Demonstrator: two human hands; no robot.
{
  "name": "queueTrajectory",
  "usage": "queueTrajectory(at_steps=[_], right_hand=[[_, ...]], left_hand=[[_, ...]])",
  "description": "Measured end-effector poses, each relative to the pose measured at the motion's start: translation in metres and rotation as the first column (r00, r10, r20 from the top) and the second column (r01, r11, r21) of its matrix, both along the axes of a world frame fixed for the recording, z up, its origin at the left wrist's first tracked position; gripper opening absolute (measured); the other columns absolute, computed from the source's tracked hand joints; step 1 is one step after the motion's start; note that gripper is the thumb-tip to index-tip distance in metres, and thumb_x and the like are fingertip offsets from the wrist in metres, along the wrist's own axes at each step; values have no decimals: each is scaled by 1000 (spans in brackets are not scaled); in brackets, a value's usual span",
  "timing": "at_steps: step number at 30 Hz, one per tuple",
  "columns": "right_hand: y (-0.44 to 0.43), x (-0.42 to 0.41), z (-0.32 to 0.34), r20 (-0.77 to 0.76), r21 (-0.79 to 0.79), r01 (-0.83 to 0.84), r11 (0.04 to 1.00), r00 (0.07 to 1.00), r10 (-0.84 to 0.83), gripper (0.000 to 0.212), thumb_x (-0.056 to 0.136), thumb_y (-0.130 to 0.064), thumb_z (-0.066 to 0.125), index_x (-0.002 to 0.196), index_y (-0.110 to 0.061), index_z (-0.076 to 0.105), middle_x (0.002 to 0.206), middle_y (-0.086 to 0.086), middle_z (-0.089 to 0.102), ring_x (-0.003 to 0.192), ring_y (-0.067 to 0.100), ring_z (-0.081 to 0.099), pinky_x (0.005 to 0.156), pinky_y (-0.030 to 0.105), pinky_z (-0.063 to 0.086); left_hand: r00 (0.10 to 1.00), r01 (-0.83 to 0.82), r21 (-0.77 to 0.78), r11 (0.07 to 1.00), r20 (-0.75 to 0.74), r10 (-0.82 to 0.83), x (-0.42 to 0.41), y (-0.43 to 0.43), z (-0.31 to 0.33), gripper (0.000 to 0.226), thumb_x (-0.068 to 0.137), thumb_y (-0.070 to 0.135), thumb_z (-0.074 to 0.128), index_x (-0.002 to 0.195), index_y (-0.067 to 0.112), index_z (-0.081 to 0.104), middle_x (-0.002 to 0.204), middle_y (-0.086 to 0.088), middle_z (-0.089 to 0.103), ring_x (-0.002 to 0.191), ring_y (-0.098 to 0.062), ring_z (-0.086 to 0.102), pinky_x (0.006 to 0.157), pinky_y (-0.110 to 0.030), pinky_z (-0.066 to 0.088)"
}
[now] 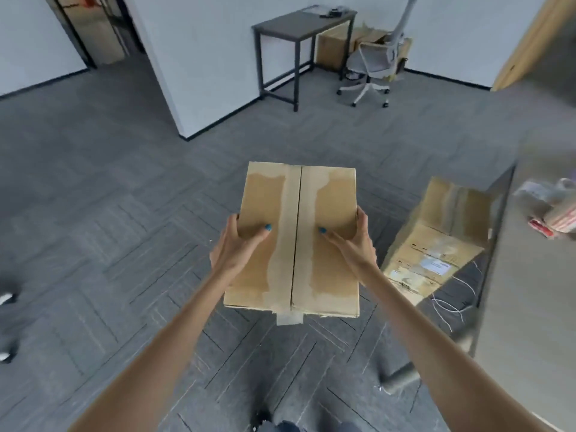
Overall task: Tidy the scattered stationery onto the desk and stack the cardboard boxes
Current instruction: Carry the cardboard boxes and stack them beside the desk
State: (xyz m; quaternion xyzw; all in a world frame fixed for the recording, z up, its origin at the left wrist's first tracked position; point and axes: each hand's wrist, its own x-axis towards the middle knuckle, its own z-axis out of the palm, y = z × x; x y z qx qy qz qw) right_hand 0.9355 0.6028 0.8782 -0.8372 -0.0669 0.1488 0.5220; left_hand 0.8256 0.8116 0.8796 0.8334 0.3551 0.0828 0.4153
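Observation:
I hold a taped cardboard box [296,213] in the air in front of me, above the grey carpet. My left hand [235,244] grips its left side with the thumb on top. My right hand [353,243] grips its right side the same way. A second cardboard box [436,244] with white labels stands on the floor to the right, partly under a grey desk [530,291]. On that desk's far part lie blurred stationery items [551,207], among them a tape roll and something red.
A dark desk [299,23] stands at the back wall with small items on top, more cardboard boxes [336,45] beneath and behind it, and a grey office chair [371,63] beside it. White cables [452,304] lie under the near desk. A white pillar [193,73] stands left of centre.

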Motion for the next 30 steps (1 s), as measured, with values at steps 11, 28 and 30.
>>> queueTrajectory(at_steps=[11, 28, 30], right_hand=[[-73, 75, -36, -24, 47, 425, 904, 905, -425, 108, 59, -57, 75, 147, -33, 17, 149, -4, 36, 127, 21, 44, 97, 35, 41], [-158, 188, -330, -220, 6, 782, 623, 609, -762, 99, 68, -44, 77, 147, -36, 17, 143, -9, 39, 125, 17, 46, 105, 46, 41], [-167, 192, -391, -210, 5, 806, 592, 580, -787, 92, 75, -31, 78, 147, -34, 20, 133, -10, 46, 116, 16, 51, 95, 40, 47]], left_hand=[[891, 447, -76, 891, -47, -451, 187, -47, -41, 81, 79, 69, 55, 141, 26, 26, 146, 4, 39, 132, -25, 41, 93, -40, 34], [570, 801, -158, 578, -98, -816, 406, -151, -338, 77, 76, 66, 61, 134, 40, 17, 124, 7, 52, 94, -19, 59, 72, -38, 52], [521, 831, -174, 528, -89, -849, 417, -162, -400, 77, 79, 64, 61, 136, 36, 18, 116, 14, 53, 85, -16, 60, 64, -32, 49]])
